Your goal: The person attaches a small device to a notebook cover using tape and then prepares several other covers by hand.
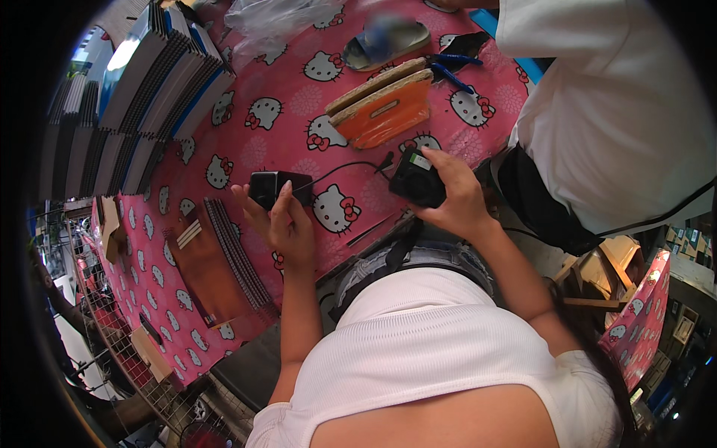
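Nearest, at the lower edge, the wearer's white top [441,336]. Just beyond, right grip [459,196] half closed, thumb and fingers curved around the outer side of a black box [415,181], with clear contact. Left grip [290,237] looser, fingers bent and spread at the near side of a second black box [267,188]; cannot tell if carrying it or only steadying it. Between both boxes, a thin black cable [355,163], loose, neither coiled nor tied; too small to tell how fixed at each end. By judgement, handling in the middle: both boxes already at the hands, neither put aside, cable left unarranged. Below, a table [246,84] with pink cat-print cover; to the left, a brown notebook [213,261]. Farther, well apart from left box, orange cardboard [396,113], with blue pens [452,77] near it. Farther left, piled spiral notebooks [160,89]; at far right, another person's white clothing [597,97].
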Available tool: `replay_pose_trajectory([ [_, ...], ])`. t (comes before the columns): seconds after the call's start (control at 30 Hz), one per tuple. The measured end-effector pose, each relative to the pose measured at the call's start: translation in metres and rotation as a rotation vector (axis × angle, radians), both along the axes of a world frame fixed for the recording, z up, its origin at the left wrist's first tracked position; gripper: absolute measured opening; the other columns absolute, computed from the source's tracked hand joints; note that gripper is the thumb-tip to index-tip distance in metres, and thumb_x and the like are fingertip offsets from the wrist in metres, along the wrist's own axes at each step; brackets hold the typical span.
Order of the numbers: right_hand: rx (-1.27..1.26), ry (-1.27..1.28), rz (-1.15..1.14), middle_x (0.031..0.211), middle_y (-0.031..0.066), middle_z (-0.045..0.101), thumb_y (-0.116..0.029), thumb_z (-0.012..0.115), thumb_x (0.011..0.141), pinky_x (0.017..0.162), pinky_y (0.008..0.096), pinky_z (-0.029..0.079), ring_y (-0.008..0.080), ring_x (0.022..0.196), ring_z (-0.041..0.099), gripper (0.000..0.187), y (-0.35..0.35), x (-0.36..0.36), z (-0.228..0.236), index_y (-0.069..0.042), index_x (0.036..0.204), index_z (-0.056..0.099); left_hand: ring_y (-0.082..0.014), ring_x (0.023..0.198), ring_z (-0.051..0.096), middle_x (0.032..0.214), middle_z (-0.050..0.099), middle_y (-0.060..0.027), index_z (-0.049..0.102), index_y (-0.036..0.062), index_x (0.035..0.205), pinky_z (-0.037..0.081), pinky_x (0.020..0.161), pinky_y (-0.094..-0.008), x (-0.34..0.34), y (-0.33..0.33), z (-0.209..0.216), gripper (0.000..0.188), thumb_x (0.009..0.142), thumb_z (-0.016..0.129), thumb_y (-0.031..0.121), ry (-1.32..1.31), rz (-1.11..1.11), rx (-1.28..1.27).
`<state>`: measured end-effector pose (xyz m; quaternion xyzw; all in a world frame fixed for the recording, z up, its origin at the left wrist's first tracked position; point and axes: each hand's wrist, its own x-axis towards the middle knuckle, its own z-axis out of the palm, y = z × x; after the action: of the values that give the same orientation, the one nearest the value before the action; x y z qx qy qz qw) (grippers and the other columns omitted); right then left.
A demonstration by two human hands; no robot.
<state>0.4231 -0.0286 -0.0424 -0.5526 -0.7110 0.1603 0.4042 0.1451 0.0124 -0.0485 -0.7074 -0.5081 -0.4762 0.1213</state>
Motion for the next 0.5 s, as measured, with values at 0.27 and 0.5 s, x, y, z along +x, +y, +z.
replay_pose_trajectory([
  [0.27, -0.096, -0.148, 0.026, 0.118, 0.0130, 0.056, -0.024, 0.080, 0.051, 0.093, 0.0410, 0.038, 0.0297, 0.109, 0.053, 0.091, 0.005, -0.007, -0.023, -0.007, 0.132, 0.045, -0.0421, 0.133, 0.035, 0.147, 0.027, -0.0284, 0.070, 0.0103, 0.096, 0.041, 0.101, -0.0478, -0.001, 0.002, -0.002, 0.024, 0.080, 0.062, -0.006, -0.020, -0.013, 0.016],
  [0.5, -0.122, -0.146, 0.035, 0.118, 0.0128, 0.056, -0.024, 0.080, 0.050, 0.094, 0.0410, 0.036, 0.0304, 0.110, 0.051, 0.090, 0.008, -0.009, -0.026, -0.007, 0.131, 0.046, -0.0424, 0.133, 0.035, 0.146, 0.029, -0.0287, 0.071, 0.0100, 0.097, 0.041, 0.100, -0.0483, -0.001, 0.001, -0.003, 0.024, 0.081, 0.061, -0.005, -0.008, -0.009, 0.003],
])
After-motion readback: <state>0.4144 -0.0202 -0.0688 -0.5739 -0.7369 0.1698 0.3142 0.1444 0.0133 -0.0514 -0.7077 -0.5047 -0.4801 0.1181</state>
